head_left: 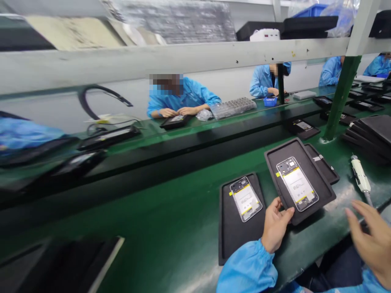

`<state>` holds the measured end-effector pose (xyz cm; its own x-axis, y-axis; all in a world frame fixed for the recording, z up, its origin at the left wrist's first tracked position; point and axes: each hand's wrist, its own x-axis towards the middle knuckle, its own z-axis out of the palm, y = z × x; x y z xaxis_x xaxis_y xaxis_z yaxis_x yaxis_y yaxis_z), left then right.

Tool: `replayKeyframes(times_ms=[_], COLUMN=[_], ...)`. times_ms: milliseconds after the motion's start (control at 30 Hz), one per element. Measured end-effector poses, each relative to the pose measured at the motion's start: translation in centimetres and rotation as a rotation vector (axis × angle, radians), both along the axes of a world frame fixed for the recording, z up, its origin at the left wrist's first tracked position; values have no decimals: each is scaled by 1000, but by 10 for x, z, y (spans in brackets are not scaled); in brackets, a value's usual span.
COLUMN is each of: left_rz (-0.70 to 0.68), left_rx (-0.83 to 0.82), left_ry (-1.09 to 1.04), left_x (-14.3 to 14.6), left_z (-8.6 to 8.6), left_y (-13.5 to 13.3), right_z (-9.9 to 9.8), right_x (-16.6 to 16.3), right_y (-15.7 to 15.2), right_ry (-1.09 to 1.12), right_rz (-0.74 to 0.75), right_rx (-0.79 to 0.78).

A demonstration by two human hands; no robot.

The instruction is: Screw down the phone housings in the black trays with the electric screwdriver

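My left hand (277, 224) grips the near left corner of a black tray (279, 156), thumb on top and fingers underneath. The tray is tilted and partly over another black tray (331, 171). In the held tray lies an opened smartphone (297, 185), its white battery and a yellow tab showing. To the left, a second black tray (241, 244) rests on the bench with a similar opened smartphone (246, 199) in it. My right hand (371, 236) is at the right edge, fingers apart, with nothing in it. Nearest to it is a white electric screwdriver (360, 175) on the bench.
A stack of black trays (371, 132) stands at the right, near a green post (340, 97). Behind runs a dark lane, with co-workers in blue at the far bench (195, 126). A shelf beam (171, 61) crosses above. Blurred dark trays (55, 264) lie lower left.
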<state>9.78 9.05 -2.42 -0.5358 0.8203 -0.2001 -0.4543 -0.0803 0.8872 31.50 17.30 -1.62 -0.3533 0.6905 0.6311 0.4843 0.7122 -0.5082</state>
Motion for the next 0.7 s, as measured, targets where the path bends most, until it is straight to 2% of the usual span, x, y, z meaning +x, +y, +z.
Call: replayKeyframes(times_ms=[100, 200, 267, 367, 500, 567, 600, 667, 700], left_rz=[1, 12, 21, 9, 31, 62, 73, 80, 73], left_rx=[46, 85, 89, 71, 50, 51, 52, 55, 58], left_ry=[19, 35, 29, 10, -34, -56, -59, -62, -64], left_x=[-2, -2, -1, 3, 7, 6, 4, 1, -1], left_z=[2, 6, 8, 7, -1, -3, -3, -1, 1], left_y=[-6, -12, -15, -17, -18, -19, -21, -24, -26], right_z=[13, 18, 15, 8, 8, 14, 17, 22, 23], right_x=[-81, -126, -132, -122, -109, -108, -109, -115, -119], right_y=[-1, -5, -6, -1, 21, 29, 30, 29, 26], right_ry=[-95, -300, -368, -406, -334, -144, -27, 195, 287], right_rz=[68, 101, 147, 205, 156, 45, -10, -58, -29], right_rx=[145, 178, 215, 252, 265, 188, 92, -183, -326])
